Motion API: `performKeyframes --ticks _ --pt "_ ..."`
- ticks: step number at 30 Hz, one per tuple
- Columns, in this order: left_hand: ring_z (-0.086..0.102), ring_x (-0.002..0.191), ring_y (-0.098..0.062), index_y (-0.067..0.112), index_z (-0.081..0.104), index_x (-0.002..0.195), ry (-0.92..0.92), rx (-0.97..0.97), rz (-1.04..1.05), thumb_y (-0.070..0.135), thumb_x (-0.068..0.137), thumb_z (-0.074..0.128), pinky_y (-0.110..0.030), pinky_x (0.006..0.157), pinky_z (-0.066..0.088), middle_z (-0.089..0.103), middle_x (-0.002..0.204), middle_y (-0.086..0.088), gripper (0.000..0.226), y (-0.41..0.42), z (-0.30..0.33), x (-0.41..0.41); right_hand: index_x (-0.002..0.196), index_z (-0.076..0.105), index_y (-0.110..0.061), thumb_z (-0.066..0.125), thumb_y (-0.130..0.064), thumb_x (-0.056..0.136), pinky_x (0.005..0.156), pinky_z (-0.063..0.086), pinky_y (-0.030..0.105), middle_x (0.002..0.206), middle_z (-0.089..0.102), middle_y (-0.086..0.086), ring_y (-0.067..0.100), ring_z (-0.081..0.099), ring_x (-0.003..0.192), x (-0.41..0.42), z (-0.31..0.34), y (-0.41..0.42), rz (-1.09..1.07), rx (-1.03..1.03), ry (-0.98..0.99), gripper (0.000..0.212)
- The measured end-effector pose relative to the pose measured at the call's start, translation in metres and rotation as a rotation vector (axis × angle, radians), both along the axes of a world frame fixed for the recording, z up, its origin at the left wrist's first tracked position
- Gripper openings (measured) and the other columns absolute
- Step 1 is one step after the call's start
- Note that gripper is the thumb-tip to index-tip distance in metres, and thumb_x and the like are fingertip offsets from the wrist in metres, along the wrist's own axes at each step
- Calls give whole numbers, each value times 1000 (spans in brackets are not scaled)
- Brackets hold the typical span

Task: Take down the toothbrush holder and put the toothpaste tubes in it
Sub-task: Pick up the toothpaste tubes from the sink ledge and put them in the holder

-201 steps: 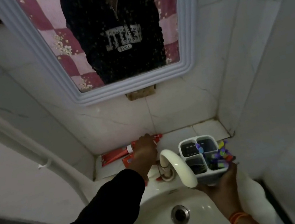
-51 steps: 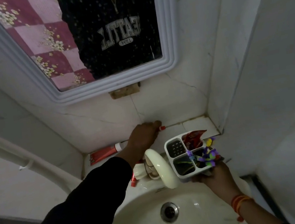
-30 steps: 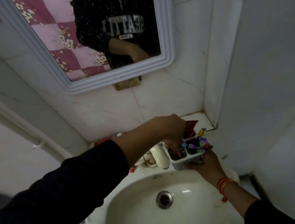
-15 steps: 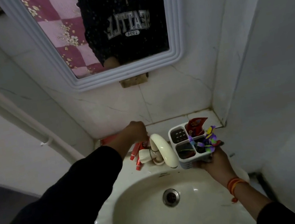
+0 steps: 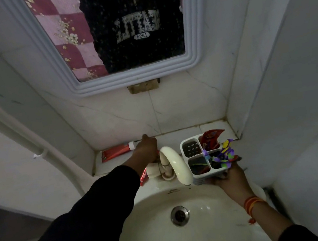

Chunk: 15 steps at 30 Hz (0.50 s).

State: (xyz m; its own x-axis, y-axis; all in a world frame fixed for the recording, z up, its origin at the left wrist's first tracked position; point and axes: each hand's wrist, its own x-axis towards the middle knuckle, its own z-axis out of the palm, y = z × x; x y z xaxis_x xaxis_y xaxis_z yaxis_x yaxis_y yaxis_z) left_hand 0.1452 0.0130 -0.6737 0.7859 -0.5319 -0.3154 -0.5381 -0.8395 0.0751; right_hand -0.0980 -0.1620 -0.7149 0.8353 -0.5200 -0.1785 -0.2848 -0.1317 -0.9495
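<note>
My right hand holds the white four-compartment toothbrush holder from below, over the sink's right rim. A red toothpaste tube stands in its back right compartment. Purple and green toothbrushes stick out of the front right one. My left hand is on the tiled ledge behind the tap, fingers curled down over the upper end of a red toothpaste tube that runs under my wrist; the grip is hidden. Another red tube with a white cap lies on the ledge to the left.
A cream tap curves over the basin between my hands. The sink with its drain lies below. A framed mirror hangs above the ledge. A white pipe runs down the left wall; tiled walls close in on the right.
My left hand dropped a tube into the holder, then went back to the ledge behind the tap and stays there. My right hand keeps the holder in about the same place.
</note>
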Motion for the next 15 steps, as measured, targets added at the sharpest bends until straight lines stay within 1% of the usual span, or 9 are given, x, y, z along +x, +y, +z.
performKeyframes --ticks 2,3,5,7,9,10,11,12,15 --pt "62 112 -35 6 62 114 17 -113 51 26 87 71 -38 88 54 64 117 -20 35 -5 20 -1 117 59 0 69 19 77 63 57 13 104 68 1 -7 69 84 1 2 0 -8 77 -44 46" --pt "64 109 -35 7 65 110 27 -190 87 28 88 70 -39 88 55 67 114 -18 31 -8 32 0 119 57 2 68 23 75 61 55 9 105 67 2 -10 68 85 1 4 2 -6 65 -78 50" --pt "70 99 -32 11 67 100 39 -339 143 31 88 73 -39 87 58 72 106 -14 24 -13 61 -2 119 60 -4 75 17 72 67 55 8 108 68 1 -11 66 89 2 2 2 -11 44 -104 54" --pt "74 89 -25 13 71 94 31 -523 167 26 87 74 -41 86 61 76 97 -10 15 -14 90 -8 116 63 -16 85 5 66 80 52 10 110 71 -4 -10 64 97 1 0 1 1 -10 -67 58" --pt "74 80 -14 10 75 100 -35 -696 93 17 90 71 -37 84 62 78 96 -7 13 -13 120 -22 116 63 -18 86 2 65 82 50 7 111 71 -5 -9 63 101 -1 1 1 4 -17 -53 60" --pt "71 74 -7 8 76 104 -78 -751 42 15 92 70 -31 82 63 78 95 -5 15 -13 135 -32 118 63 -15 86 2 65 80 49 4 112 70 -5 -7 63 102 -1 3 1 17 -51 -52 60" --pt "68 69 1 7 76 107 -113 -793 -2 14 93 70 -24 79 62 77 93 -3 17 -13 147 -42 120 62 -13 86 3 65 78 49 2 113 70 -4 -4 63 104 -1 6 3 20 -52 -57 61" --pt "65 65 4 7 76 109 -146 -814 -43 15 93 70 -19 77 61 77 90 -1 18 -14 159 -50 121 61 -10 85 4 65 76 49 1 114 69 -2 0 63 105 -1 11 4 12 -62 -64 63" --pt "66 66 4 8 76 111 -160 -739 -190 17 93 71 -16 76 59 79 92 0 21 -20 182 -74 124 58 -3 82 10 67 66 51 5 110 67 4 14 64 103 -1 11 3 25 -8 -78 63"
